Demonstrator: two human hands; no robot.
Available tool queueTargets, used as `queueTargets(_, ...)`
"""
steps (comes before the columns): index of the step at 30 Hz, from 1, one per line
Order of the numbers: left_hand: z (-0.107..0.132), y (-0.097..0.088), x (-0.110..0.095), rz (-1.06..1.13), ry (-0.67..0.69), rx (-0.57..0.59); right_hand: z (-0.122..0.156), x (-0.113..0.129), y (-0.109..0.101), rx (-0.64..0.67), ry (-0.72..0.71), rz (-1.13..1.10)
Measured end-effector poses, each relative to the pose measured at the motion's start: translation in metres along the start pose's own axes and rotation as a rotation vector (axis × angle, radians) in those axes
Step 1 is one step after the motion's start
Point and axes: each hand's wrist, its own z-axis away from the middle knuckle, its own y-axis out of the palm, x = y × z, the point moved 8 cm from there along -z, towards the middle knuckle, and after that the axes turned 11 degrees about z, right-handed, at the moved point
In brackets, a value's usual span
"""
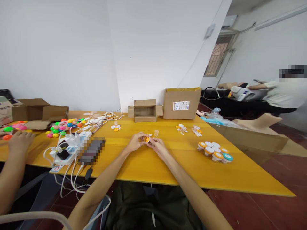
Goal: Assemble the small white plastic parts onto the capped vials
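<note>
An orange lid with white on it [146, 139] is held between my two hands, above the middle of the table. My left hand [135, 142] pinches it from the left, fingers curled round its edge. My right hand [157, 145] is closed against its right side; the fingertips partly hide what they touch. Just beyond my hands, a small clear plastic cup [156, 132] stands on the table. To the right, a cluster of lidded clear jars [215, 151] has white, orange and teal tops.
Loose lids and small parts [182, 128] lie at the back right, others [116, 127] at the back left. An open carton [145, 111] and a larger cardboard box [181, 104] stand behind. A power strip [72, 148] with cables, a phone [92, 151] and another person's hand [20, 140] are leftward.
</note>
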Motion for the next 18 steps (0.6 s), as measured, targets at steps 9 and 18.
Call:
queueTargets(9, 0.0, -0.0005, 0.006, -0.037, -0.031, 0.016, -0.0013, -0.0008, 0.0036, 0.008, 0.01, 0.023)
queueTargets(18, -0.0012, -0.0025, 0.0097, 0.027, -0.071, -0.007, -0.0028, 0.0007, 0.0028, 0.024, -0.017, 0.008)
